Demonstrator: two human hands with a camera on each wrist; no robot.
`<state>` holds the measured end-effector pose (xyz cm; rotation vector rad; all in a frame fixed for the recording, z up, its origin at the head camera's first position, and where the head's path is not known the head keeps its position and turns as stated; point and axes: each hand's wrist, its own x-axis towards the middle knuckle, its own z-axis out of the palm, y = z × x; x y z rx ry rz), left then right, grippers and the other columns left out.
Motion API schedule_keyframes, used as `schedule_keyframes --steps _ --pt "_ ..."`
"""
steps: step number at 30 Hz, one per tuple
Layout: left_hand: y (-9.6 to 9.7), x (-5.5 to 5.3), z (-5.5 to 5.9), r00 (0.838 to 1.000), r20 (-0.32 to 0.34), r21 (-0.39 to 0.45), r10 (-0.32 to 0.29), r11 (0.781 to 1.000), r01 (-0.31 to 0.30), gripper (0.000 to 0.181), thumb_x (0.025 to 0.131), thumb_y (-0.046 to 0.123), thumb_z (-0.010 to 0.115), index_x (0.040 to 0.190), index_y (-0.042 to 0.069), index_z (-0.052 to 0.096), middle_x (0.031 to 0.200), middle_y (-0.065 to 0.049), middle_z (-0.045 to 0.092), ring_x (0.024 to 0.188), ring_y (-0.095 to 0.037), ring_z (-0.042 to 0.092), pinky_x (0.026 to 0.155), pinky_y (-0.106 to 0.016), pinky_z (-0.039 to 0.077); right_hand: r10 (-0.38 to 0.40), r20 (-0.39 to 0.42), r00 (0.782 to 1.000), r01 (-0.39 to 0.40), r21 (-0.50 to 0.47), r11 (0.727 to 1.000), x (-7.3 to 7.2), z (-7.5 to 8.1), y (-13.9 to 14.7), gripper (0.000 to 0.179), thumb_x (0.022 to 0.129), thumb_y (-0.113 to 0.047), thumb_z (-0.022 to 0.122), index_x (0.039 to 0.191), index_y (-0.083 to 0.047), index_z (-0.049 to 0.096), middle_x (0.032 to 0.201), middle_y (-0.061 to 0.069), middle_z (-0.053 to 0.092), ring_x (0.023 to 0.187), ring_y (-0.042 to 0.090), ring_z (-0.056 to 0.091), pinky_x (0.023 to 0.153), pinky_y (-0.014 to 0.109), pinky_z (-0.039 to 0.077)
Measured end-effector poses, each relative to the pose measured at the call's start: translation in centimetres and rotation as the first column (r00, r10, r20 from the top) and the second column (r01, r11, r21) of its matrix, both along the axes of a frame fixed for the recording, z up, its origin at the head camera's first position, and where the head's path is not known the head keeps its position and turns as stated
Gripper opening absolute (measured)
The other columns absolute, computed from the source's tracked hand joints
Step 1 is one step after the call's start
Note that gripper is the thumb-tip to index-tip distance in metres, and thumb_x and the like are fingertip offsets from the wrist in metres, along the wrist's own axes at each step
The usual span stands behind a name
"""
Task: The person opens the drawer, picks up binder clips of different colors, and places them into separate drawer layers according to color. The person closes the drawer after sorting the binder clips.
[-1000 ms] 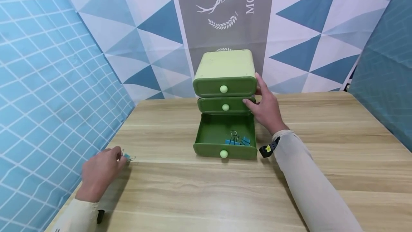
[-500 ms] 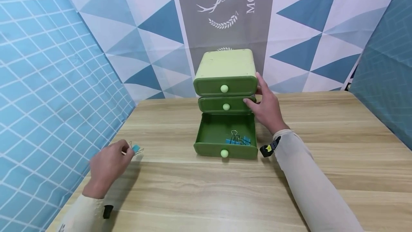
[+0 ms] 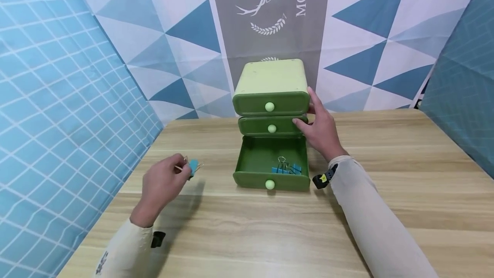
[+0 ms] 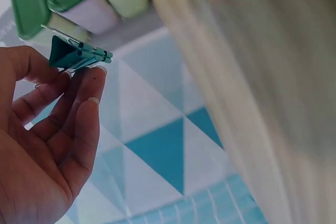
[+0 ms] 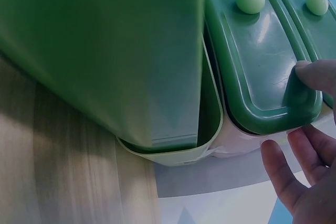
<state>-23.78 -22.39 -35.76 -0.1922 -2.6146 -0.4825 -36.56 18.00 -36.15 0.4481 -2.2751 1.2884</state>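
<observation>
In the head view my left hand (image 3: 162, 185) holds a blue binder clip (image 3: 193, 166) by its wire handle above the table, left of a green drawer cabinet (image 3: 272, 76). The left wrist view has the clip (image 4: 73, 53) between thumb and fingertips. My right hand (image 3: 321, 136) grips the cabinet's right side. In the right wrist view its thumb (image 5: 315, 74) lies on the middle drawer's front (image 5: 262, 61), with the fingers along the side. The bottom drawer (image 3: 247, 179) is pulled out and has blue binder clips (image 3: 279, 170) in its right part.
The cabinet stands on a wooden table (image 3: 247, 231), close to a patterned cloth backdrop (image 3: 185, 25). A blue checked cloth (image 3: 58, 110) hangs along the left edge, and a darker blue cloth (image 3: 459, 80) on the right. The top drawer (image 3: 247, 106) is pushed in.
My left hand has moved right and a little farther back over the table, carrying the binder clip closer to the pulled-out drawer. The right hand has stayed in place on the cabinet.
</observation>
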Motion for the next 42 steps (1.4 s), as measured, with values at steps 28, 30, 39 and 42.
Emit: schedule_keyframes --steps 28,30,39,42 --pt "13.2 -4.8 -0.6 0.981 -0.009 -0.254 -0.192 0.95 0.184 0.012 0.094 0.024 0.066 0.095 0.018 0.077 0.074 0.004 0.062 0.053 -0.01 0.049 0.043 -0.025 0.038 0.003 -0.024 1.0 -0.003 0.001 1.0 0.0 -0.2 0.0 0.093 0.093 -0.022 0.074 0.16 -0.041 0.012 0.132 0.015 0.058 0.122 0.029 0.055 0.081 0.05 0.057" --pt "13.5 -4.8 -0.8 0.981 -0.001 -0.256 -0.195 0.948 0.188 0.012 0.094 0.025 0.066 0.094 0.019 0.077 0.075 0.004 0.063 0.054 -0.01 0.05 0.043 -0.025 0.037 0.004 -0.024 1.0 -0.004 0.001 1.0 0.0 -0.3 0.0 0.093 0.093 -0.023 0.074 0.16 -0.04 0.012 0.132 0.015 0.058 0.122 0.029 0.055 0.081 0.05 0.057" --pt "14.8 -5.0 -0.8 0.974 0.007 -0.264 -0.228 0.939 0.222 0.015 0.095 0.024 0.064 0.096 0.02 0.078 0.077 0.004 0.065 0.057 -0.011 0.052 0.042 -0.025 0.036 -0.002 -0.02 1.0 0.002 -0.004 1.0 0.1 -0.3 0.1 0.093 0.093 -0.023 0.074 0.16 -0.041 0.012 0.133 0.014 0.058 0.122 0.029 0.055 0.081 0.05 0.057" --pt "15.1 -5.1 -0.9 0.973 0.01 -0.262 -0.232 0.938 0.227 0.015 0.095 0.024 0.064 0.096 0.019 0.078 0.076 0.004 0.064 0.057 -0.011 0.052 0.042 -0.025 0.036 0.001 -0.02 1.0 -0.001 -0.005 1.0 0.0 -0.2 0.0 0.093 0.093 -0.022 0.074 0.159 -0.043 0.011 0.134 0.014 0.057 0.122 0.029 0.055 0.081 0.05 0.057"
